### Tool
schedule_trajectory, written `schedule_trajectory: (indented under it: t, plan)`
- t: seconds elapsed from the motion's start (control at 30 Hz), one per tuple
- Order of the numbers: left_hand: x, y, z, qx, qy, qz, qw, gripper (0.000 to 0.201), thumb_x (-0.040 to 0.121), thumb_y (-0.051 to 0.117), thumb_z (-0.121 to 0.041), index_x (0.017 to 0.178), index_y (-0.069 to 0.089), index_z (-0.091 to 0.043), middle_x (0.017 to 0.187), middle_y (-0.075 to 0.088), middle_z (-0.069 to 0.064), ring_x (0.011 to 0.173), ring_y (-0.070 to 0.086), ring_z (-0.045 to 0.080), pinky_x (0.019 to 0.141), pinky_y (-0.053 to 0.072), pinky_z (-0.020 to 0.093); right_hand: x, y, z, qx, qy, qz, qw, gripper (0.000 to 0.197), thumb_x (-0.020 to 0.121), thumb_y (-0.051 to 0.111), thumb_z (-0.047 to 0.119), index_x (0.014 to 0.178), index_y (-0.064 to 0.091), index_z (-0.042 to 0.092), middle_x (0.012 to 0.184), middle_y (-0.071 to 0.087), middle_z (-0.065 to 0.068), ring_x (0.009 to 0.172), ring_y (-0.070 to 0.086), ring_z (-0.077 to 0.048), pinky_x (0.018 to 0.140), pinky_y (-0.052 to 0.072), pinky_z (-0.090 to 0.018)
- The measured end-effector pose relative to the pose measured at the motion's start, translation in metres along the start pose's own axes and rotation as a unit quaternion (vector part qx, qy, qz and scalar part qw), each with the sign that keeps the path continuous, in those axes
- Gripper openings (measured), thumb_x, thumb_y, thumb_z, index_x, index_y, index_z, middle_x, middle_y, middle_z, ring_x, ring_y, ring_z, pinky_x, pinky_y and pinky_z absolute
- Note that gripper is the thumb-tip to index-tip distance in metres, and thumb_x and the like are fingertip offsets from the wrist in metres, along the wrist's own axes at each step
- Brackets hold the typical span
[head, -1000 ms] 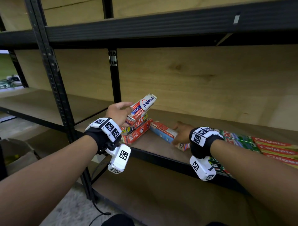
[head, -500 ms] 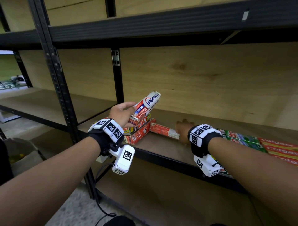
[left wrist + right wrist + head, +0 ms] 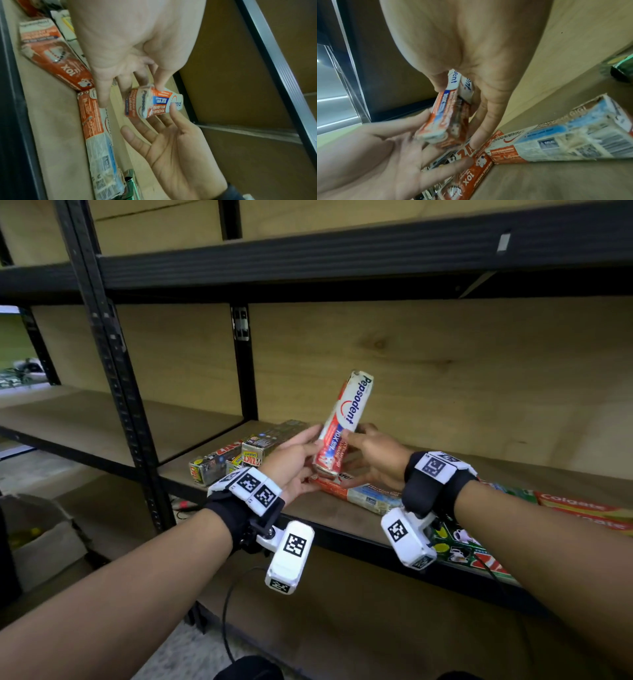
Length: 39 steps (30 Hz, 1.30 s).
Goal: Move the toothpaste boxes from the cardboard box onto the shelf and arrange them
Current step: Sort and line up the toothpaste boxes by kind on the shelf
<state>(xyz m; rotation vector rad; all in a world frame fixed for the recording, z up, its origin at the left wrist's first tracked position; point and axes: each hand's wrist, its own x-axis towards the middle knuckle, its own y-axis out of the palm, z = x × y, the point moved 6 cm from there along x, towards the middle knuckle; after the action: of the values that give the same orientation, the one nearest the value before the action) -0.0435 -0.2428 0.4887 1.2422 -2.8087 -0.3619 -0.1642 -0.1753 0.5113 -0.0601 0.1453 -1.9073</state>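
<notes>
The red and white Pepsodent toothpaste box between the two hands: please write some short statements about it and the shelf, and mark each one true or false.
1. The red and white Pepsodent toothpaste box is held nearly upright above the wooden shelf board. True.
2. Only the left hand touches this box. False: the right hand also has fingers on it.
3. Another red and blue Pepsodent box lies flat on the shelf below the hands. True.
4. The red Colgate boxes lie at the left end of the shelf. False: they lie at the right.
5. The held box stands on the shelf board. False: it is lifted clear of the board.
</notes>
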Motion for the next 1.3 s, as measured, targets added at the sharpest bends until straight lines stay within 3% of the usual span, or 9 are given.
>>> schedule_trajectory:
  t: [0.2, 0.43, 0.57, 0.67, 0.8, 0.87, 1.0, 1.23, 1.3]
  plan:
    - [-0.005, 0.005, -0.004, 0.042, 0.019, 0.054, 0.997, 0.032, 0.094, 0.063, -0.023, 0.125, 0.064, -0.032, 0.127, 0.065, -0.004, 0.11, 0.064, 0.028, 0.098, 0.051, 0.045, -0.014, -0.024, -0.01, 0.155, 0.031, 0.057, 0.986, 0.032, 0.104, 0.042, 0.012, 0.133, 0.055, 0.019, 0.1, 0.066, -0.012, 0.079, 0.067, -0.029, 0.064, 0.061, -0.044]
    - [0.0, -0.019, 0.0, -0.103, 0.019, -0.019, 0.994, 0.051, 0.088, 0.067, -0.007, 0.134, 0.043, -0.011, 0.128, 0.057, 0.023, 0.101, 0.067, 0.041, 0.077, 0.06, 0.042, -0.034, -0.044, -0.032, 0.121, 0.113, 0.161, 0.973, 0.042, 0.102, 0.037, 0.01, 0.14, 0.054, 0.02, 0.106, 0.062, -0.016, 0.063, 0.057, -0.025, 0.044, 0.043, -0.023]
    - [0.004, -0.024, 0.014, -0.037, -0.003, 0.011, 0.999, 0.045, 0.089, 0.064, -0.001, 0.132, 0.05, -0.003, 0.123, 0.062, 0.026, 0.096, 0.07, 0.032, 0.07, 0.062, 0.034, -0.047, -0.038, -0.033, -0.042, 0.117, 0.207, 0.97, 0.037, 0.099, 0.052, 0.03, 0.135, 0.057, 0.023, 0.099, 0.065, -0.008, 0.062, 0.055, -0.017, 0.046, 0.039, -0.021]
    - [0.011, -0.034, 0.027, 0.013, -0.013, -0.001, 1.0, 0.044, 0.088, 0.065, 0.0, 0.13, 0.051, -0.005, 0.127, 0.059, 0.025, 0.104, 0.067, 0.035, 0.071, 0.062, 0.037, -0.044, -0.04, -0.036, -0.234, 0.124, 0.167, 0.95, 0.046, 0.09, 0.07, 0.028, 0.133, 0.054, 0.024, 0.109, 0.062, -0.005, 0.085, 0.065, -0.021, 0.069, 0.059, -0.036]
    - [0.019, -0.045, 0.045, 0.178, -0.022, -0.027, 0.983, 0.046, 0.09, 0.066, -0.013, 0.132, 0.049, -0.014, 0.13, 0.057, 0.017, 0.111, 0.063, 0.03, 0.083, 0.059, 0.044, -0.036, -0.033, -0.033, -0.555, 0.043, 0.101, 0.825, 0.059, 0.077, 0.08, 0.043, 0.13, 0.059, 0.028, 0.123, 0.062, 0.003, 0.098, 0.063, -0.016, 0.083, 0.056, -0.03]
    - [0.02, -0.048, 0.047, 0.302, -0.005, -0.038, 0.953, 0.047, 0.093, 0.063, -0.025, 0.136, 0.046, -0.02, 0.129, 0.058, 0.011, 0.111, 0.063, 0.027, 0.089, 0.056, 0.044, -0.033, -0.025, -0.033, -0.626, 0.004, 0.081, 0.776, 0.059, 0.074, 0.081, 0.048, 0.127, 0.062, 0.027, 0.119, 0.064, 0.005, 0.092, 0.058, -0.014, 0.074, 0.048, -0.024]
    - [0.017, -0.046, 0.04, 0.534, 0.072, -0.043, 0.841, 0.055, 0.096, 0.058, -0.031, 0.146, 0.037, -0.028, 0.139, 0.052, -0.001, 0.119, 0.055, 0.019, 0.099, 0.048, 0.034, -0.027, -0.02, -0.034, -0.645, -0.001, 0.052, 0.762, 0.058, 0.072, 0.084, 0.044, 0.122, 0.063, 0.027, 0.106, 0.061, 0.006, 0.087, 0.057, -0.014, 0.055, 0.038, -0.021]
    - [0.032, -0.01, 0.023, 0.755, 0.191, 0.054, 0.625, 0.074, 0.087, 0.067, -0.014, 0.149, 0.033, -0.033, 0.156, 0.028, 0.0, 0.139, 0.035, 0.027, 0.11, 0.039, 0.043, -0.02, -0.022, -0.03, -0.656, 0.047, 0.102, 0.747, 0.072, 0.073, 0.084, 0.043, 0.137, 0.055, 0.029, 0.134, 0.058, 0.003, 0.111, 0.058, -0.018, 0.09, 0.048, -0.029]
    - [0.04, -0.002, 0.024, 0.767, 0.147, 0.117, 0.614, 0.077, 0.086, 0.07, -0.012, 0.15, 0.033, -0.032, 0.157, 0.028, 0.001, 0.141, 0.033, 0.024, 0.112, 0.034, 0.037, -0.018, -0.027, -0.028, -0.658, 0.045, 0.11, 0.743, 0.08, 0.075, 0.082, 0.043, 0.145, 0.046, 0.029, 0.145, 0.05, 0.003, 0.125, 0.052, -0.02, 0.1, 0.043, -0.031]
